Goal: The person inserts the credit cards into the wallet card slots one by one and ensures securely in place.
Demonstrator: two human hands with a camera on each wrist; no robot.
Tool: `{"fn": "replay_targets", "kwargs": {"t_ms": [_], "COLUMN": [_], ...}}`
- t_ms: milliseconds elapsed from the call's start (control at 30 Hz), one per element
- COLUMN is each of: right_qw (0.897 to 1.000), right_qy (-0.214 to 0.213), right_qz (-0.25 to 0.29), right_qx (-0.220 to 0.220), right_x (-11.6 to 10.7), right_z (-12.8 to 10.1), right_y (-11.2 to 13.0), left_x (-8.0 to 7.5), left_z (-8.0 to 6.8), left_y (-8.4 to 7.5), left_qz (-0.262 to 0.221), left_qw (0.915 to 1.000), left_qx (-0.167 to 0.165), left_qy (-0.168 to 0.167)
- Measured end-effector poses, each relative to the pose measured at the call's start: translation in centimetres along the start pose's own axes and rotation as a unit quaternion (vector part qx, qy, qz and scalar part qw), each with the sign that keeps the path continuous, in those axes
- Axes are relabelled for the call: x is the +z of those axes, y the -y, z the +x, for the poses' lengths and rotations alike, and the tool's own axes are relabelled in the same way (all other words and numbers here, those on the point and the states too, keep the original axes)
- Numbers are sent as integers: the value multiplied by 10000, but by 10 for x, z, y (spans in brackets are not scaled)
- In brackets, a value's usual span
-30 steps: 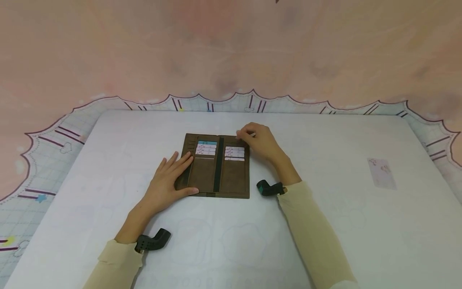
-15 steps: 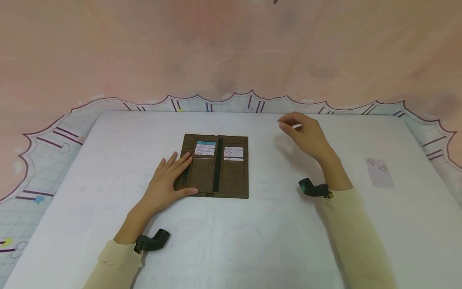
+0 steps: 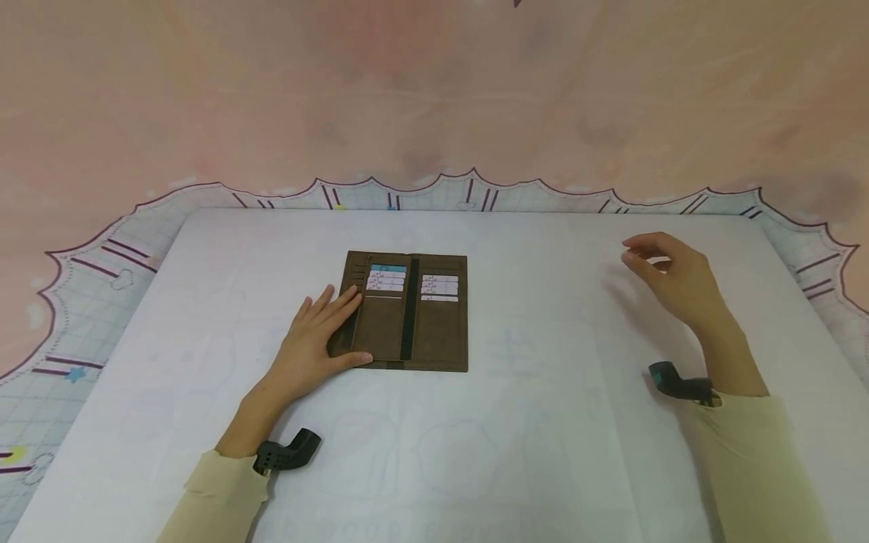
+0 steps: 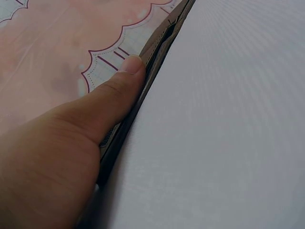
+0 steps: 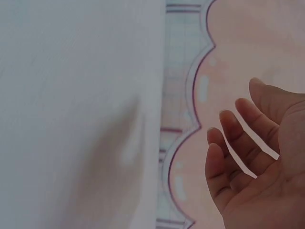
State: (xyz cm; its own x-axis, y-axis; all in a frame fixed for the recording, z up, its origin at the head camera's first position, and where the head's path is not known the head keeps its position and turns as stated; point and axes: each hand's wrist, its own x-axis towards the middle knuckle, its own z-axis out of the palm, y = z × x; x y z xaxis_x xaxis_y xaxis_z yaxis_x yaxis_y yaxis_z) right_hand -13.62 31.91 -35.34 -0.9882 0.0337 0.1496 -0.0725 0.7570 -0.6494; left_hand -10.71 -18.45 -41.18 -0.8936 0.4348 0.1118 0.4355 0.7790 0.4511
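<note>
An open brown wallet (image 3: pixel 434 332) lies flat at the middle of the white table (image 3: pixel 516 437). Its upper slots hold cards: a blue-topped stack on the left (image 3: pixel 388 279) and white ones on the right (image 3: pixel 440 289). My left hand (image 3: pixel 333 332) rests flat on the wallet's left half, fingers straight and thumb along the near edge. The left wrist view shows that thumb (image 4: pixel 100 112) lying against the wallet's edge (image 4: pixel 159 43). My right hand (image 3: pixel 645 256) hovers above the table's right side, far from the wallet. Its fingers are loosely curled, and in the right wrist view this hand (image 5: pixel 257 162) is empty.
A pink cloth with a scalloped, grid-patterned border (image 3: pixel 102 264) surrounds the table. Black wrist cameras sit on my left (image 3: pixel 288 452) and right (image 3: pixel 679 383) forearms. Bare white tabletop stretches between the wallet and my right hand.
My right hand left the wallet's top right corner and swung to the right, over the table's right side. The left hand and the wallet have stayed put.
</note>
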Motion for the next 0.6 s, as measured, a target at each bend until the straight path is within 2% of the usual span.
{"fn": "replay_targets", "kwargs": {"t_ms": [367, 600], "right_qw": [9927, 9851], "right_qy": [56, 291], "right_qz": [-552, -449], "right_qx": [1074, 1632], "right_x": [-44, -51], "right_z": [-25, -34], "right_y": [-49, -66], "left_x": [-1, -3], "left_z": [0, 0], "left_y": [-3, -3], "left_qz": [-45, 13], "left_qw": [10000, 10000], "left_qx": [15, -27], "left_qy": [24, 43]}}
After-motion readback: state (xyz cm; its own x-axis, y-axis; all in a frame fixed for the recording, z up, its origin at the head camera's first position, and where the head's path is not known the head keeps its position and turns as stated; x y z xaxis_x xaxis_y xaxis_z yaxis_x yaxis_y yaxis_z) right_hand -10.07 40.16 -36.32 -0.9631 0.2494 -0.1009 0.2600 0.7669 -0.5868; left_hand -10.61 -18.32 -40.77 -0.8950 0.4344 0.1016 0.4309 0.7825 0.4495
